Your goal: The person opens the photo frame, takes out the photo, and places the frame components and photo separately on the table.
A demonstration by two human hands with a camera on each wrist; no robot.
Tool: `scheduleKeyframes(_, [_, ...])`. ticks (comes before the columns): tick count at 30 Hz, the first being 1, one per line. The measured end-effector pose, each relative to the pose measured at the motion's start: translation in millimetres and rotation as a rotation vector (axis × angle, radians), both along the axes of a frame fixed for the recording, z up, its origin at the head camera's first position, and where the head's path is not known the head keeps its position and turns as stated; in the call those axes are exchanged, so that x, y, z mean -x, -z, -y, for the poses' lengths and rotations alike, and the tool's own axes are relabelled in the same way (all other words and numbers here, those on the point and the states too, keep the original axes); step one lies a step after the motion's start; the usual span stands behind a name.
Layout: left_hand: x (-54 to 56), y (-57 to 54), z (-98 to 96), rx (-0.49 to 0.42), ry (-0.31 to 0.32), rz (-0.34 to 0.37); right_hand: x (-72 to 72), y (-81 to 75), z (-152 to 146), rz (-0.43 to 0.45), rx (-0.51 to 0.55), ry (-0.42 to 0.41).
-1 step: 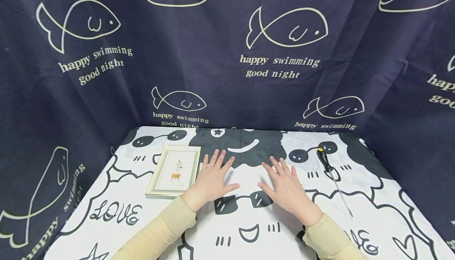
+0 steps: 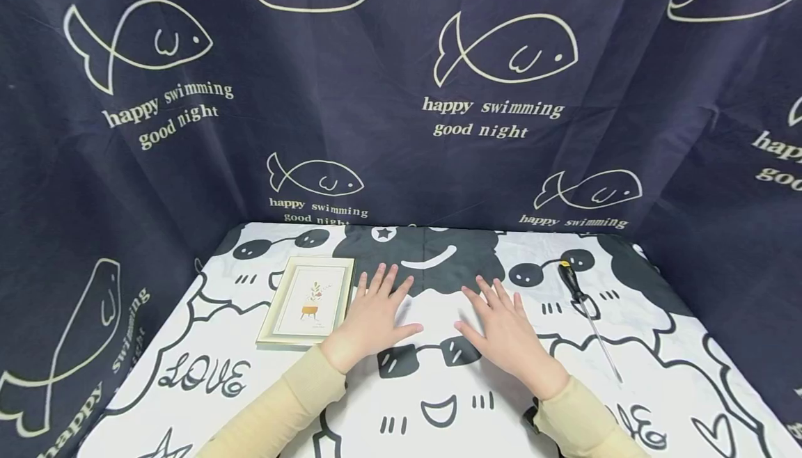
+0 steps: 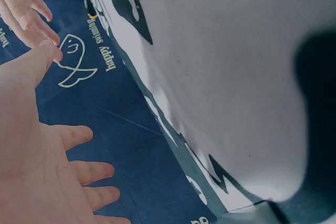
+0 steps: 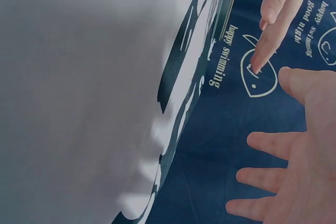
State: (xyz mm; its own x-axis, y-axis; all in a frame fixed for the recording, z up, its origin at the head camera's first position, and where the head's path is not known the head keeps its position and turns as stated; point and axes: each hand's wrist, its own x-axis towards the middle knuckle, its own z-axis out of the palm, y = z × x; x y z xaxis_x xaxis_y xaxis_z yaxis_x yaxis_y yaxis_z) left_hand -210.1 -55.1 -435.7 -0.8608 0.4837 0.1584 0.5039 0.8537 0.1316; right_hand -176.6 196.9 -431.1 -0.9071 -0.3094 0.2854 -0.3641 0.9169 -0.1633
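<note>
Fingers (image 2: 377, 282) of the left hand (image 2: 368, 326) and right hand (image 2: 506, 333) are spread wide and nothing is held; in the wrist views both hands are seen raised above the cloth (image 2: 464, 430), palms down, apparently so that each is left free. Just beside the left hand, a picture frame (image 2: 307, 301) is laid flat, picture upward, probably for steadiness. Beyond the right hand, well apart from the frame, a screwdriver (image 2: 570, 280) is laid slantwise, handle toward the curtain (image 2: 388, 96), presumably placed there for easy reach.
</note>
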Motion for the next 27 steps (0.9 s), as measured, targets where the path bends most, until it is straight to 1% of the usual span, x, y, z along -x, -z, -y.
scheduleKeyframes(6, [-0.2,-0.1,-1.2,-0.005,0.004,0.003,-1.4,-0.4,-1,0.012,0.005,-0.005])
scheduleKeyframes(11, [-0.1,-1.9,-0.2,-0.011,0.014,-0.02,0.0,-2.5,2,0.01,0.019,-0.025])
scheduleKeyframes(15, [0.2,-5.3,1.9,-0.005,0.026,-0.02,2.5,-4.3,5,0.015,0.024,-0.048])
scheduleKeyframes(19, [2.7,-10.2,7.3,-0.024,0.057,-0.003,6.5,-8.0,9,0.026,0.045,-0.074])
scheduleKeyframes(23, [6.4,-16.6,18.3,-0.043,0.072,0.006,11.8,-17.0,16,0.075,0.091,-0.096])
scheduleKeyframes(27, [8.7,-22.1,35.0,-0.08,0.057,0.019,18.8,-26.6,27,0.154,0.127,-0.12])
